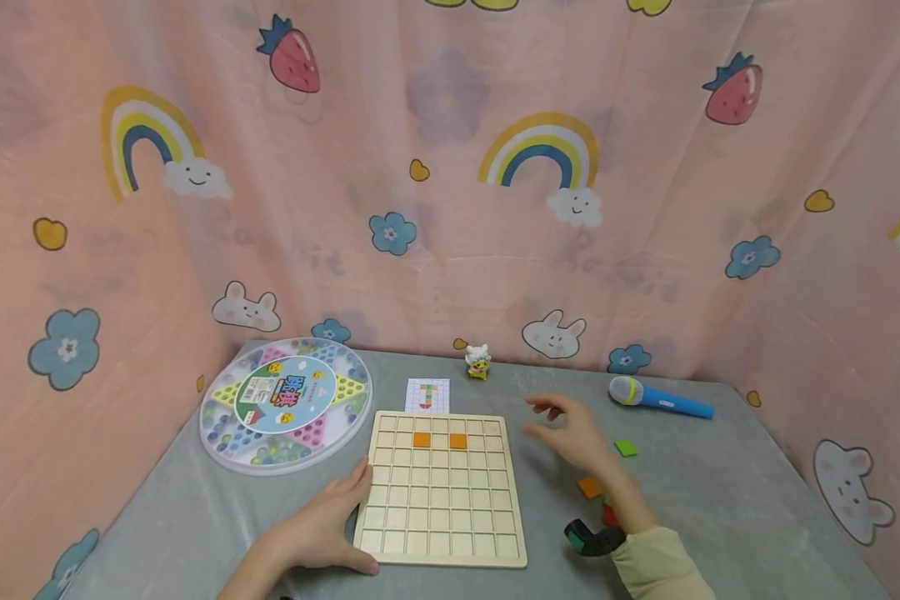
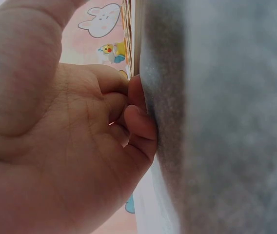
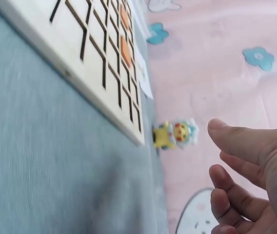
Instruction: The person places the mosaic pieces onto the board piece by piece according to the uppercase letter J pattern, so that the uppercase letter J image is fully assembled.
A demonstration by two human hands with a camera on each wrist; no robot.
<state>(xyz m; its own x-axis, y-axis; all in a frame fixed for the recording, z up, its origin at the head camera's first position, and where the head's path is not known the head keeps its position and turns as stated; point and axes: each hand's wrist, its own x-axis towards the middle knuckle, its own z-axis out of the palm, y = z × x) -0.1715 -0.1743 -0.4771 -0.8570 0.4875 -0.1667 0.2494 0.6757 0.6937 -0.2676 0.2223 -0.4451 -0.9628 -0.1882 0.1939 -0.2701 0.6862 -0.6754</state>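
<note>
A pale wooden grid board lies on the table, with an orange square and another orange square in its second row from the back. My left hand rests against the board's left side, fingers along the edge and thumb at the near-left corner. In the left wrist view that hand has bent fingers touching the edge. Right of the board, my right hand is raised with thumb and fingers apart; the right wrist view shows this hand empty. A small pattern card lies behind the board.
A round marble game lies at the left. A small figurine stands at the back, and a blue microphone lies back right. Near my right forearm are a green tile, an orange tile and a red piece.
</note>
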